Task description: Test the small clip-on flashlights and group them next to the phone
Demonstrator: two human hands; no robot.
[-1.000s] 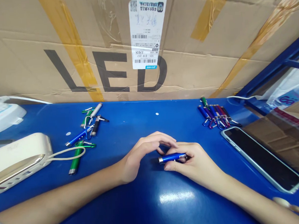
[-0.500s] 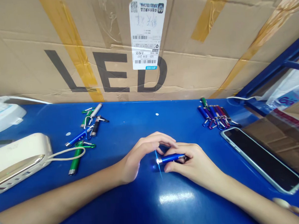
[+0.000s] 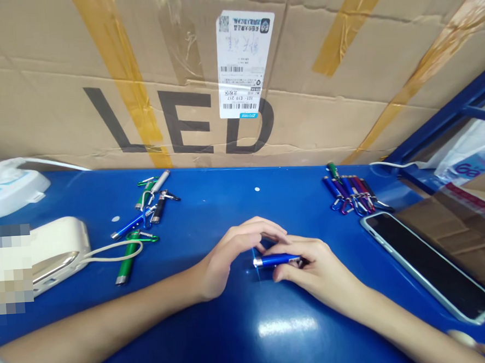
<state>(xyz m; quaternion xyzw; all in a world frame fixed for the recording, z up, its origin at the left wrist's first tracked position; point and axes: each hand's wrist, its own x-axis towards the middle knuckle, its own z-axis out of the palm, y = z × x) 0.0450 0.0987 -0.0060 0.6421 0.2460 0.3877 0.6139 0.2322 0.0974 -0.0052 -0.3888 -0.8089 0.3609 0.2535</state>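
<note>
Between the fingers and thumb of my right hand (image 3: 316,256) lies a small blue flashlight (image 3: 275,260), held level with its silver end to the left. A bright white-blue glint shows at that end. My left hand (image 3: 230,256) is cupped around the lit end without gripping it, its fingers stretched out and curved. The left fingertips reach the right hand's fingers above the flashlight. To the left lie a green flashlight (image 3: 127,263) with a carabiner clip, a blue flashlight (image 3: 132,223), a black one (image 3: 157,208) and a silver one (image 3: 161,182).
A row of several keychain flashlights (image 3: 350,191) lies at the back right. Beside it rests a phone (image 3: 428,268). A white charging block (image 3: 67,236) and a power strip (image 3: 17,190) are on the left. A large cardboard box (image 3: 193,53) stands behind the blue table (image 3: 219,336).
The view has shifted slightly, so the scene sits a little lower and further right. Both hands keep almost the same pose around the blue flashlight. The bluish glow by its end looks fainter.
</note>
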